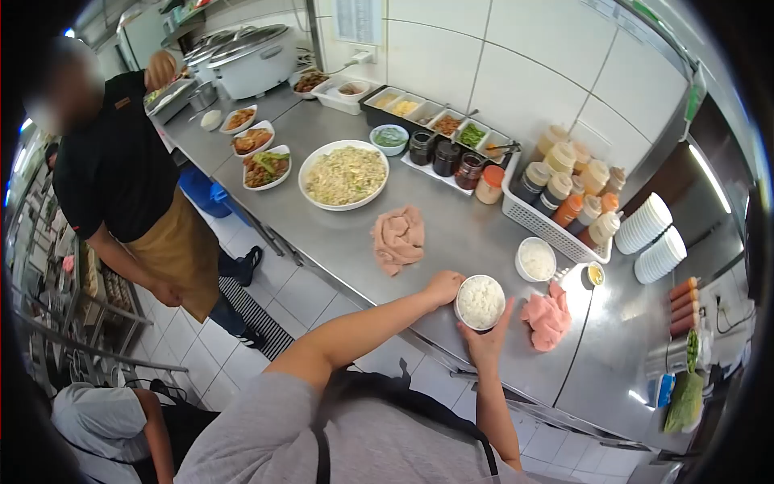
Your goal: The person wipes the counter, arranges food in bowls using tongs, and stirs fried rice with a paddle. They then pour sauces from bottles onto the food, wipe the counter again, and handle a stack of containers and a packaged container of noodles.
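Observation:
A white bowl of rice is between my two hands above the front edge of the steel counter. My left hand grips its left side with curled fingers, partly hidden by the bowl. My right hand wraps round its lower right side, thumb and fingers on opposite sides. Just beyond stands a second bowl of rice. A crumpled pink cloth lies right of my right hand, and another pink cloth lies left of and beyond my left hand.
A large bowl of chopped food and several small dishes stand to the left. A white basket holds sauce bottles; stacked white bowls stand at its right. A person in a brown apron stands left, and another person is lower left.

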The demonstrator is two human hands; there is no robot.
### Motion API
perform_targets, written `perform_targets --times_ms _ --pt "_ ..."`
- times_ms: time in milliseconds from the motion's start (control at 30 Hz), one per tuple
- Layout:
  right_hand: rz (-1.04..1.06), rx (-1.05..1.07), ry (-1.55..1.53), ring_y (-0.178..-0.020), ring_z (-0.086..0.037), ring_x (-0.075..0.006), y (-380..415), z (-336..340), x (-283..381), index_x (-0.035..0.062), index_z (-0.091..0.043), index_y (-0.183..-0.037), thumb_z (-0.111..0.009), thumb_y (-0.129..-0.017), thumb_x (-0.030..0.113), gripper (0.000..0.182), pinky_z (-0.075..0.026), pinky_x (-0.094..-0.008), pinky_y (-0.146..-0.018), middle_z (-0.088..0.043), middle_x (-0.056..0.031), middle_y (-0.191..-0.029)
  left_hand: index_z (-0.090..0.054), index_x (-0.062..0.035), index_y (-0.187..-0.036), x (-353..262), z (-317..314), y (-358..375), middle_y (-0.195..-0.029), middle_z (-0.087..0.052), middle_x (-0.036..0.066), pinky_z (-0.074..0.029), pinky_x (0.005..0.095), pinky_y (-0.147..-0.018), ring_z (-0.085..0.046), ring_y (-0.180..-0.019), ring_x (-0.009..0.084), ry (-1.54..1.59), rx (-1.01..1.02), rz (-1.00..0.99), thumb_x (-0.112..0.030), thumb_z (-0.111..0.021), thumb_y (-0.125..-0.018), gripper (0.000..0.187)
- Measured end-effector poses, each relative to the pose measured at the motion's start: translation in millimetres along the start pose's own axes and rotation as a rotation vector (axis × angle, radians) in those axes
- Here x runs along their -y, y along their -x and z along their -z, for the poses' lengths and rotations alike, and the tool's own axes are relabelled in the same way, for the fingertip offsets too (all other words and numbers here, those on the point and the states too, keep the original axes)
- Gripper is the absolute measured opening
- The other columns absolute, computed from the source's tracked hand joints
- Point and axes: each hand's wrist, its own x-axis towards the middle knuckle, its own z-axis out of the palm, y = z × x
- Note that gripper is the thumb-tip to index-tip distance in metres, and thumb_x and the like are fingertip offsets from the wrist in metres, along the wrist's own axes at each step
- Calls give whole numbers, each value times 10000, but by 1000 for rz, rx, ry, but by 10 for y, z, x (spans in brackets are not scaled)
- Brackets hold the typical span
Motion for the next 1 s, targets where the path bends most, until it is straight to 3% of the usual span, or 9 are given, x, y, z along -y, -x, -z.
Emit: perform_targets --times_ms 167,267,367,433,500,567,667,900,1000 --pt "26 -44 172 -1138 -363 -351 -204 -117 75 7 -98 -1359 -782 -502 94 1100 -277 -399 -973 -371 -222 -1248 -450 -2 -1195 284 181 -93 -1103 -541 96 -453 267 -743 -545 -906 166 344 144 -121 -54 -447 -838 361" --pt "75 -181 279 -1198 -297 -377 -389 -226 -59 -3 -80 -1357 -732 -579 71 1017 -241 -427 -995 -322 -242 -1287 -394 -27 -1235 -28 473 348 -1103 -514 77 -462 255 -720 -542 -885 149 196 -9 -159 -14 -461 -825 416" --pt "185 -328 462 -1220 -263 -400 -381 -338 75 -17 -96 -1350 -631 -697 50 847 -218 -448 -1006 -274 -247 -1323 -446 -54 -1177 -83 917 631 -820 -558 35 -430 205 -603 -521 -726 83 409 -309 -381 -26 -475 -823 357" --pt "361 -309 339 -1094 -421 -356 -253 -385 185 -30 -399 -1200 -586 -744 55 500 -294 -435 -935 -454 -227 -1168 -463 -41 -1130 10 1373 753 -725 -505 -3 -398 196 -542 -461 -603 64 476 -592 -568 -44 -480 -834 296" --pt "422 73 383 -835 -529 -281 -125 -358 148 -6 -558 -862 -553 -776 61 110 -359 -415 -775 -565 -157 -877 -479 -29 -1093 136 1970 842 -674 -466 -17 -369 194 -507 -426 -559 57 472 -933 -661 -54 -485 -836 258" --pt "473 77 292 -594 -468 -212 -13 -517 16 25 -528 -672 -508 -817 69 153 -354 -345 -629 -494 -92 -644 -465 -25 -1099 168 2635 967 -671 -465 -15 -360 190 -516 -427 -574 53 389 -1237 -656 -64 -486 -840 263" --pt "74 187 67 -538 -405 -199 -6 -746 -14 12 -536 -764 -442 -863 96 161 -358 -288 -602 -441 -78 -615 -389 -29 -1170 302 3806 973 -741 -498 2 -375 185 -581 -442 -641 55 255 -1508 -873 -73 -521 -830 367" --pt "-82 -138 115 -767 -504 -244 -700 -1817 158 -20 -488 -1024 -410 -895 188 257 -390 -307 -657 -517 -161 -910 -74 -62 -1348 432 6452 734 -1235 -301 272 -352 401 -913 -382 -1125 375 143 -1707 -434 -318 -776 -623 1041" --pt "71 -94 628 -982 -469 -326 -814 -2221 252 -23 -433 -1145 -389 -900 259 377 -380 -385 -796 -476 -217 -1075 -49 -1 -1342 632 7467 395 -1304 -246 273 -301 386 -966 -310 -1201 364 30 -1676 -301 -360 -796 -571 1132"
